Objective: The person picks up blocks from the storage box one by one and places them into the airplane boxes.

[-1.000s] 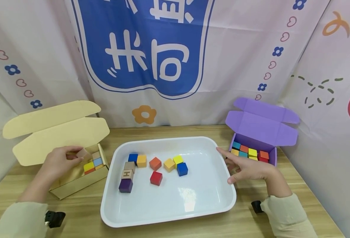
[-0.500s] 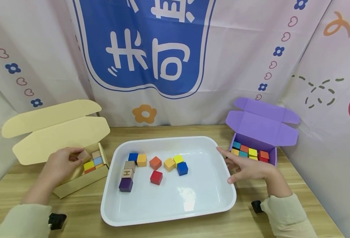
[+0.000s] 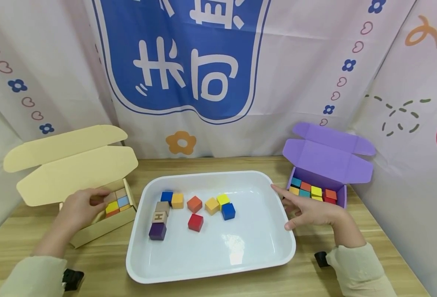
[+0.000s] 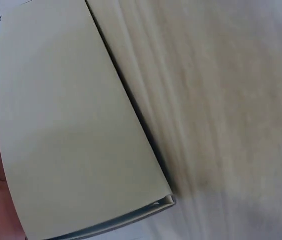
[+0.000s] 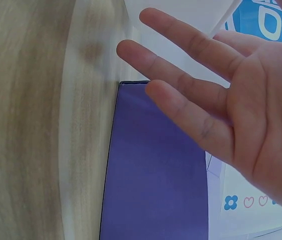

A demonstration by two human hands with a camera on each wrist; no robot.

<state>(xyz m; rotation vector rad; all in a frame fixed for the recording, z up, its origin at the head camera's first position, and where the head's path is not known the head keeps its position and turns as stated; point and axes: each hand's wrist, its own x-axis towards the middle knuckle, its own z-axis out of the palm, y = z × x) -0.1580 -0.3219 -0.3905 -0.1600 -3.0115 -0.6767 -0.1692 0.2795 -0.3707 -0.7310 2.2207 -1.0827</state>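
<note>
Inside the open yellow box (image 3: pixel 99 232) at the left, my left hand (image 3: pixel 80 208) pinches a plain wooden cube (image 3: pixel 111 197). The cube sits low, right beside a tan cube (image 3: pixel 120 193), with blue and yellow cubes (image 3: pixel 111 207) near it. In the left wrist view the box wall (image 4: pixel 70 125) covers most of the hand. My right hand (image 3: pixel 313 210) holds nothing; its thumb and a fingertip are at the right rim of the white tray (image 3: pixel 212 275). Its fingers (image 5: pixel 191 82) look extended in the right wrist view.
In the tray lie several loose cubes: a purple one (image 3: pixel 157 231), a cube marked H (image 3: pixel 159 217), and red (image 3: pixel 195 222) and blue (image 3: pixel 228 211) ones. An open purple box (image 3: pixel 327 163) with several coloured cubes stands behind my right hand. A printed curtain (image 3: pixel 296 74) hangs behind the table.
My left hand has moved right and slightly down inside the yellow box, bringing the wooden cube from a tilted position to beside the tan cube. The right hand has stayed in place.
</note>
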